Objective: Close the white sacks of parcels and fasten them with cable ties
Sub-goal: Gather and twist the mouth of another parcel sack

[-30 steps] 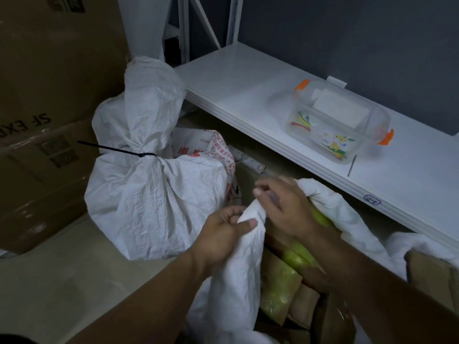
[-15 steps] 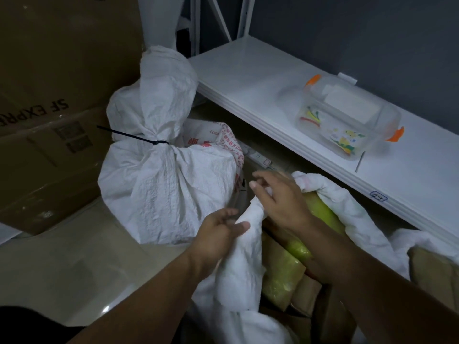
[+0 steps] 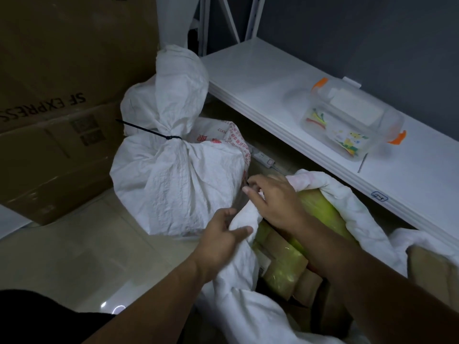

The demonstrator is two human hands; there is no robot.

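Note:
An open white sack [image 3: 238, 309] sits in front of me, filled with brown and yellow-green parcels [image 3: 285, 266]. My left hand [image 3: 221, 238] grips the sack's near rim, thumb over the bunched fabric. My right hand [image 3: 270, 202] lies on the rim just beyond it, fingers curled and pinching the cloth. Behind stands a closed white sack [image 3: 173, 180], its neck fastened with a black cable tie [image 3: 159, 134] whose tail sticks out to the left.
A white shelf [image 3: 273, 100] runs along the right, carrying a clear plastic box [image 3: 352, 122] with orange latches and a loose tie [image 3: 362, 163]. Large cardboard boxes [image 3: 54, 115] stand on the left. Another sack with red print [image 3: 223, 137] is wedged behind. A pale tiled floor [image 3: 82, 254] lies at lower left.
Both hands have gathered more of the rim fabric, the right hand shifting slightly along it. The view has tilted and moved, sliding the scene to the right and down.

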